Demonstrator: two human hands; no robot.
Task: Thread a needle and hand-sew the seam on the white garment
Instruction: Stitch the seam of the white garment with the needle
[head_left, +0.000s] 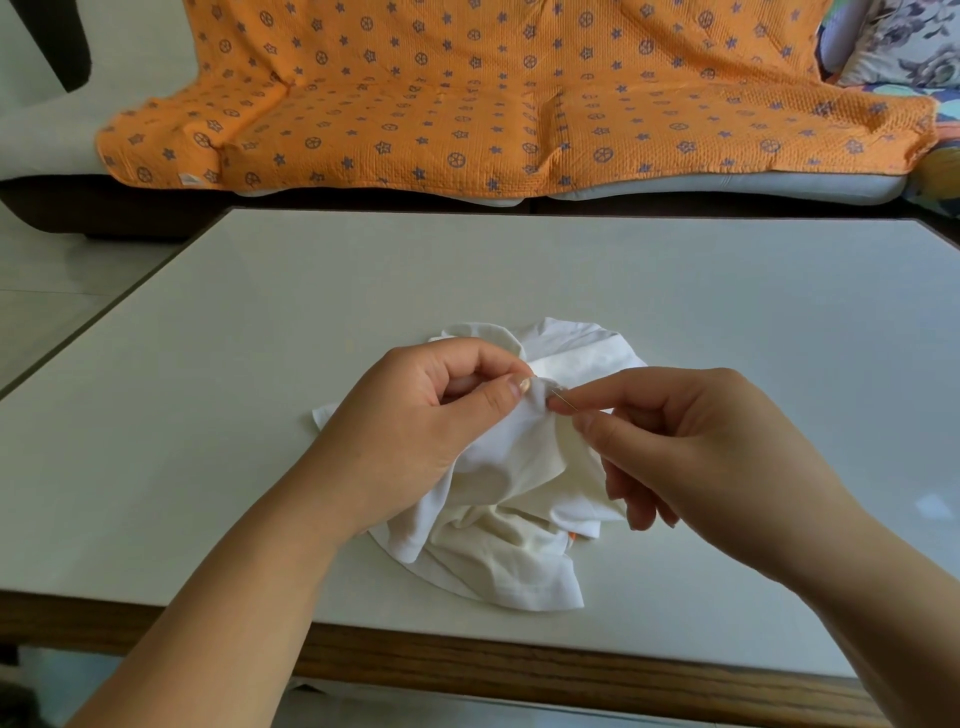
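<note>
Hands close together over the near half of the table (249, 374), from the head camera.

Left hand (421, 410): extends from the lower left on a bare forearm, palm turned inward toward the right. Pinches a small bunched fold of the white garment (509, 525) between thumb and forefinger, thumbnail facing up, with the other fingers curled in behind the cloth.

Right hand (691, 441): extends from the lower right, wrist slightly raised, thumb and forefinger pointing left. Grips the needle (561, 399) between those two fingertips; leaves the remaining three fingers hanging loosely curled downward, holding nothing.

Needle: only a short, thin metallic length showing between the right fingertips and the pinched fold. Runs roughly left to right, sloping a little down toward the right hand, free end aimed at the fold just beside the left thumb. Cannot tell whether it already enters the cloth.

Garment: crumpled in a heap on the tabletop, under and between both hands, raised only at the pinched fold, lower hem near the table's wooden front edge.

Beyond the table: an orange blanket (467, 104) with blue stars and circles, draped over a pale sofa (47, 124).
</note>
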